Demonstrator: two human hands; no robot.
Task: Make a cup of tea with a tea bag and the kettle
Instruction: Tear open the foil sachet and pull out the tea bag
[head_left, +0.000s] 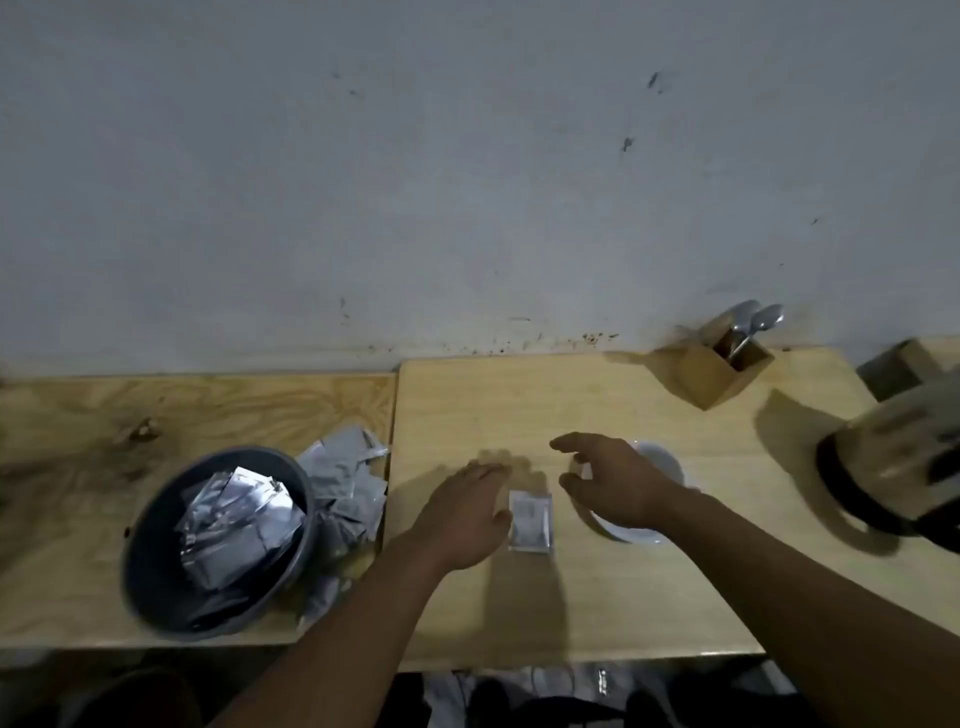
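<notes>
A silver tea bag sachet (530, 521) lies flat on the light wooden table (571, 395). My left hand (460, 517) rests just left of it, fingers spread, thumb touching or nearly touching the sachet's left edge. My right hand (615, 480) hovers open above the left part of a white cup (660, 460), which it partly hides. At the far right edge sits the kettle (898, 467), beige with a dark band, blurred and cut off by the frame.
A grey bucket (156, 561) holding several silver sachets stands on the left wooden table (104, 415), with more sachets (343, 483) heaped beside it. A wooden holder (711, 374) with spoons (753, 322) stands at the back by the wall.
</notes>
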